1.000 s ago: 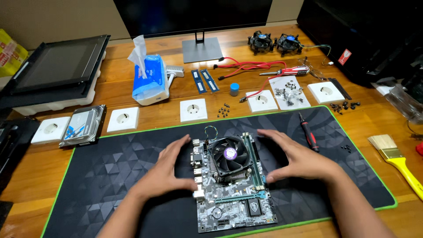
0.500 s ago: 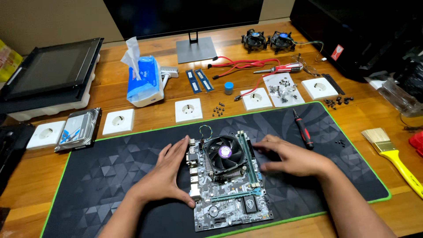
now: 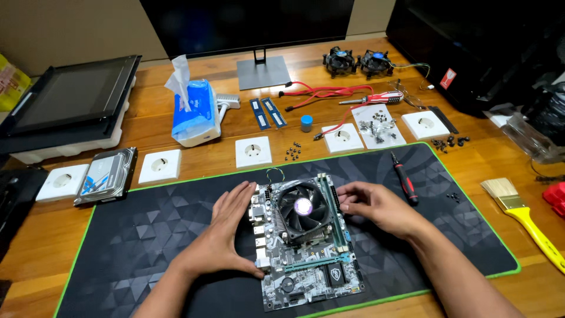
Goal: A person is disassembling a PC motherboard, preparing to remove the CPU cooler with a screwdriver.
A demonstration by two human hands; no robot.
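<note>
A computer motherboard [image 3: 306, 265] with a black cooler fan [image 3: 302, 210] on top lies on a dark desk mat [image 3: 135, 235] with a green border. My left hand [image 3: 226, 232] rests flat against the board's left edge, fingers together, thumb near the lower left corner. My right hand [image 3: 376, 206] touches the board's right edge beside the memory slots, fingers lightly curled. Neither hand holds anything.
A black-and-red screwdriver [image 3: 405, 179] lies just right of my right hand. Behind the mat are white wall sockets [image 3: 253, 152], loose screws [image 3: 292, 152], memory sticks [image 3: 266, 113], a tissue pack [image 3: 194, 115], a hard drive [image 3: 107, 175], two spare fans [image 3: 358, 60] and a monitor stand [image 3: 263, 72]. A yellow-handled brush [image 3: 521, 215] lies at the right.
Both hands have drawn in closer to the motherboard's sides, and the right hand's fingers have curled against the right edge. The board itself stays in place.
</note>
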